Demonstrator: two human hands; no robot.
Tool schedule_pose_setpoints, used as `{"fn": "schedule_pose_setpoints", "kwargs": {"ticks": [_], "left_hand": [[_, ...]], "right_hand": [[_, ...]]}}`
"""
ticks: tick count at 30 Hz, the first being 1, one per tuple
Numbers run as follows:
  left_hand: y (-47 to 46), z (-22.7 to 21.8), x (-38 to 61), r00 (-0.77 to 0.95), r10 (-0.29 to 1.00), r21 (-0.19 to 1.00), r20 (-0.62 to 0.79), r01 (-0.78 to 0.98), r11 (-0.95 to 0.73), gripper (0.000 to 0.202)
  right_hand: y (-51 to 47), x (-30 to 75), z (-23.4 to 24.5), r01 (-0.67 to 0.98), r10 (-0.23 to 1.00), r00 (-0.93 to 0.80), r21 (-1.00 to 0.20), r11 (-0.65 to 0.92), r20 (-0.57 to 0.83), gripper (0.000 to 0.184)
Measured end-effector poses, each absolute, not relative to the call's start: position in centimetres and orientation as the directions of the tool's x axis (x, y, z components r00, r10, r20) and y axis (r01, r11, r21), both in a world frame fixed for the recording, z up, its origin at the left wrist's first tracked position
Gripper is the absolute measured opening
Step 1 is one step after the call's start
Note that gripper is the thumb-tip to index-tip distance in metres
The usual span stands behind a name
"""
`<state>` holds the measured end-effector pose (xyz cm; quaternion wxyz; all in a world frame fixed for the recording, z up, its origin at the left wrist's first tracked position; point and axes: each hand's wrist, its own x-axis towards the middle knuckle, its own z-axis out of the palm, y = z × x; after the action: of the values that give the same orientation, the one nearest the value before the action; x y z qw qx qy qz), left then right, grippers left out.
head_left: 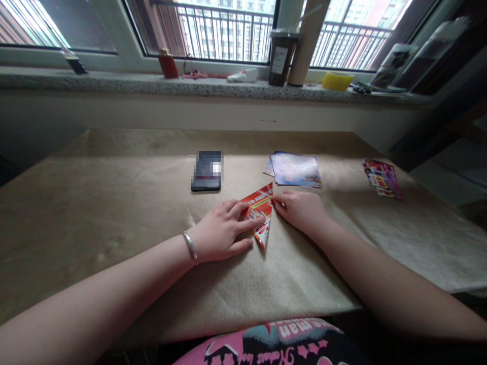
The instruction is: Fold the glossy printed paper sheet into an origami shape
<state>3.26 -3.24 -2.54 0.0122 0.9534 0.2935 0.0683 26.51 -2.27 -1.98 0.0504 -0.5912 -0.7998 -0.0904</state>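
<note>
Tan-covered counter (pixel 213 299) inspected from its near edge, surface lightly wrinkled. Left hand (pixel 222 230): fingers spread, laid over the left part of 1 folded paper (pixel 262 204), pressing rather than gripping. Right hand (pixel 302 209): thumb and fingers drawn together at the paper's right edge, apparently pinching it. The paper, red and printed, lies between the 2 hands with its narrow point toward the person. Risk noted: if the left hand lifts or presses unevenly, the layers could slip and set a crooked crease; a hard pull by the right hand could tear the edge. Beyond lie a dark phone (pixel 207 175), blurred, and overlapping printed sheets (pixel 299 170); the right hand, just short of the sheets, could knock them if it strays forward. Farthest, the windowsill (pixel 114 86) carries a lidded cup (pixel 281 58), posing no evident hazard.
</note>
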Motion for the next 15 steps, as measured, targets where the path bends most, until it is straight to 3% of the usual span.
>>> {"fn": "schedule_pose_setpoints", "kwargs": {"ticks": [15], "left_hand": [[-3.31,-2.53,3.20,0.823,0.555,0.024,0.119,0.557,-0.830,0.052]], "right_hand": [[-2.19,26.44,-2.06,0.969,0.946,-0.243,0.096,0.227,0.215,0.034]]}}
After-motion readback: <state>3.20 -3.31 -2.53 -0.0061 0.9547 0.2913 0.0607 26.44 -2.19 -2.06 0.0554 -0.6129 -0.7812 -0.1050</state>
